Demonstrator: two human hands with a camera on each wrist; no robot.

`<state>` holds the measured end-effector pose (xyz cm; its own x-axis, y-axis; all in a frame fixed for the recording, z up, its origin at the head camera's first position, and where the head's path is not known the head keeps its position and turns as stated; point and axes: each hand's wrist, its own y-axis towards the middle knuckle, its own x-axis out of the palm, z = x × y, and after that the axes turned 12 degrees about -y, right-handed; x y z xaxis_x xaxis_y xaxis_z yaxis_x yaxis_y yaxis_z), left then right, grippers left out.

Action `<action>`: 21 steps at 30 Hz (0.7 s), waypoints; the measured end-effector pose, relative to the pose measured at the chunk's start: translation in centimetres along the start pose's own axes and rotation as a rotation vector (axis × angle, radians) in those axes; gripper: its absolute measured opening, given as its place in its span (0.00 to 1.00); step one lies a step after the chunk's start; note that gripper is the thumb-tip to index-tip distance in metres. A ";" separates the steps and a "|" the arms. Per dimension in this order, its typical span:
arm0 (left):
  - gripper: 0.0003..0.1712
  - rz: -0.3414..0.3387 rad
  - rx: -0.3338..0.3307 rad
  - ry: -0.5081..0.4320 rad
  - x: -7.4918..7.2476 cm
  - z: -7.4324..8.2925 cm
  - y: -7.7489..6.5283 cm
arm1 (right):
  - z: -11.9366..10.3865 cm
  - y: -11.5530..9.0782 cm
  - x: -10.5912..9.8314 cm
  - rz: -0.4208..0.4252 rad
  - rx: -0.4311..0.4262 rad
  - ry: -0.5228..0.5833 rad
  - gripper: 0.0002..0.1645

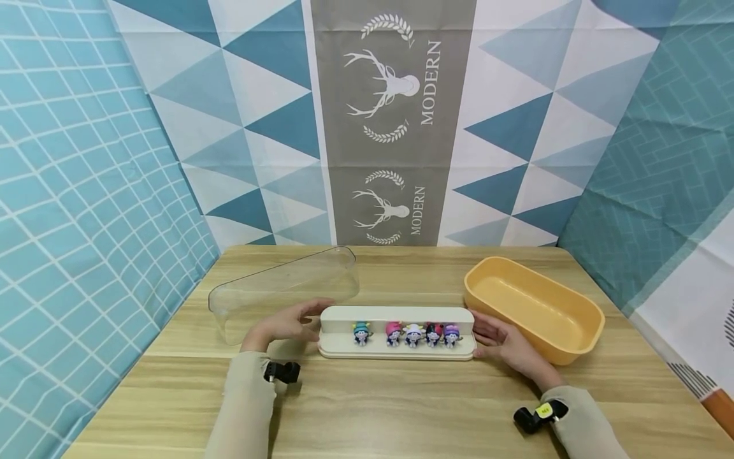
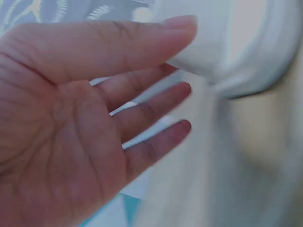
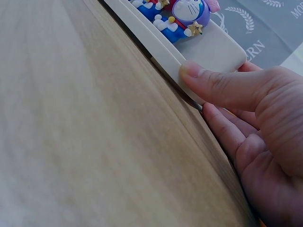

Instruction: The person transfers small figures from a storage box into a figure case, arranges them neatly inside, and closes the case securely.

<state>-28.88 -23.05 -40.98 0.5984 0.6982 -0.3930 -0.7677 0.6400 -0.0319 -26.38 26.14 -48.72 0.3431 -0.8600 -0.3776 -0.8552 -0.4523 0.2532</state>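
Note:
A cream display stand with a raised back step lies across the middle of the wooden table. Several small cat figurines in coloured hats line its front ledge, with a wider gap after the leftmost one. At the left end is my left hand, fingers straight and spread; in the left wrist view its thumb overlaps the blurred stand. My right hand pinches the other end. The right wrist view has that thumb on the front rim of the stand and fingers at its underside.
A clear plastic cover lies behind my left hand, at the back left. To the right, close to my right hand, stands a yellow-orange oblong basin. Patterned cloth hangs behind the wooden table.

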 end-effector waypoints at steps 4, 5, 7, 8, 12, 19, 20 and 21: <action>0.44 0.026 0.048 0.048 -0.5 1.8 -1.3 | 0.2 -0.2 0.1 0.000 0.005 0.001 0.51; 0.43 0.043 0.058 0.048 -0.7 2.2 -1.7 | 0.2 -0.3 0.1 -0.002 0.006 0.000 0.51; 0.41 0.084 0.091 0.065 -1.0 3.1 -2.5 | 0.2 -0.3 0.2 -0.002 0.006 0.000 0.51; 0.40 0.111 0.116 0.079 -1.2 3.5 -3.0 | 0.3 -0.4 0.2 -0.003 0.006 -0.002 0.51; 0.36 0.262 0.244 0.172 -2.2 4.8 -4.8 | 0.4 -0.4 0.1 0.006 0.008 -0.015 0.51; 0.36 0.601 0.222 0.256 -4.2 5.0 -8.2 | 0.2 -0.1 0.0 0.021 0.014 -0.034 0.51; 0.37 0.643 0.198 0.251 -4.5 4.8 -8.7 | 0.2 -0.1 0.0 0.017 0.014 -0.033 0.51; 0.39 0.681 0.171 0.248 -4.9 4.7 -9.1 | 0.2 -0.1 -0.1 0.015 0.017 -0.028 0.51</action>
<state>-23.74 -30.75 -34.49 -0.0816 0.8784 -0.4709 -0.8917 0.1468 0.4282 -26.42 26.25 -48.85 0.3196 -0.8596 -0.3987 -0.8665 -0.4354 0.2440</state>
